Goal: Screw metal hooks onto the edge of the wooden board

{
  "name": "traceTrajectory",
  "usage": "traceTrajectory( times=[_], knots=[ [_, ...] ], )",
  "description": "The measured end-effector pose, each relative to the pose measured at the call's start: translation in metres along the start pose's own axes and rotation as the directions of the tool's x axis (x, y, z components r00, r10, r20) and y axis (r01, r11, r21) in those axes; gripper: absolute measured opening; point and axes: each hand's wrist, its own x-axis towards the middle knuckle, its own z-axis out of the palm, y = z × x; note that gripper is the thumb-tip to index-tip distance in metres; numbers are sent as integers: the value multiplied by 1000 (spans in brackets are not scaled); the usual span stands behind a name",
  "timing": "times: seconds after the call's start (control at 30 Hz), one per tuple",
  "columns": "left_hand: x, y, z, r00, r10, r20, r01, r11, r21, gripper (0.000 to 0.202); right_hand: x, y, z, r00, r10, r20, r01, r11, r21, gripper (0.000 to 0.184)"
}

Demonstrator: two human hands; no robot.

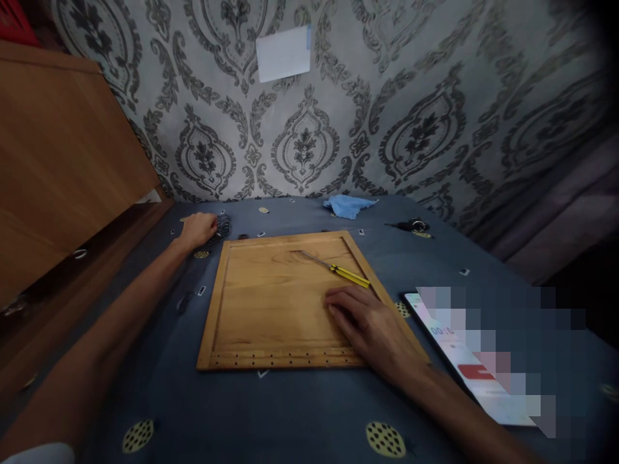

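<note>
A shallow rectangular wooden tray with a raised rim and a row of small holes along its near edge lies flat on a dark blue cloth-covered table printed with yellow dotted ovals. The right hand rests palm down on the tray's right part, fingers loosely spread and flat on the wood, gripping nothing; its fingertips lie just short of a slim screwdriver with a yellow and black handle, which lies slantwise on the tray with its metal shaft pointing to the far left. The left hand reaches out past the tray's far left corner, curled over a small dark object on the cloth; whether it actually grips that object I cannot tell. A crumpled light blue cloth lies by the patterned grey wall, a dark bunch of keys to its right, and a lit phone lies right of the tray
</note>
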Motion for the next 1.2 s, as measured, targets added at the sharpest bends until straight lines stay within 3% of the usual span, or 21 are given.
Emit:
traceTrajectory(
  times=[0.23, 0.47, 0.73, 1.2],
  knots=[
    [-9, -3, -4, 1000, -12, -14, 12, 1000, -23, 35, 0, -1, 0, 1000, 3, 2, -3, 1000, -3, 22],
    [-16, -13, -2, 997, 69, 32, -66, 994, -91, 34, -1, -2, 0, 1000, 10, 1, -10, 1000, 6, 21],
    [-11, -15, -1, 973, 179, 143, -155, 974, -162, 39, -1, -1, 0, 1000, 28, 4, -28, 999, 20, 22],
    [3, -27, 6, 957, 245, 155, -213, 958, -193, 36, 0, -2, -1, 998, 58, 38, -59, 998, 37, 22]
  ],
)
